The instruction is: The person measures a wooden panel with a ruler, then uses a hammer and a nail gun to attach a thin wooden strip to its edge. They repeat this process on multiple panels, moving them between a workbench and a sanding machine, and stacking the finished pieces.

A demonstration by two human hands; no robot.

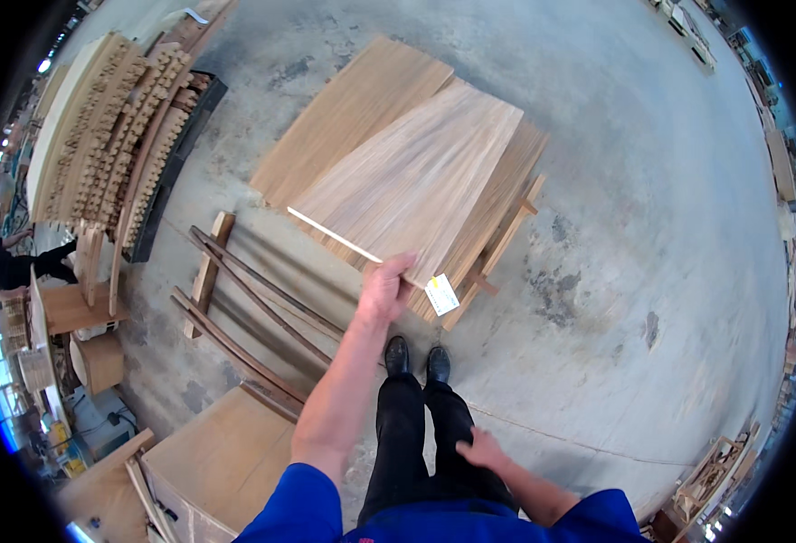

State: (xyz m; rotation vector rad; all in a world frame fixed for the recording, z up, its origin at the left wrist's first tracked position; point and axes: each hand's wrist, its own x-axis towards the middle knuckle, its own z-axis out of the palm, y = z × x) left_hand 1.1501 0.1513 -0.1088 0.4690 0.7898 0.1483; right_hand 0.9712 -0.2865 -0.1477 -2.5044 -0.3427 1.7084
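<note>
My left hand (385, 288) is closed on the near edge of a wooden board (425, 163), thumb on its top face. This board has streaky brown grain and a pale edge along its left end. It lies at an angle over a low stack of similar brown boards (353, 118), and I cannot tell whether its far end touches them. At its near corner shows a white label (441, 294) with a yellow patch. My right hand (483, 449) hangs beside my right thigh, fingers apart, with nothing seen in it.
Wooden bearers (506, 237) stick out under the stack. Long curved strips (262, 294) rest across a wooden block (210, 271) to the left. Farther left stands a tall pile of notched wooden pieces (118, 136). A panel (226, 457) is at lower left; another person (18, 262) shows at the left rim.
</note>
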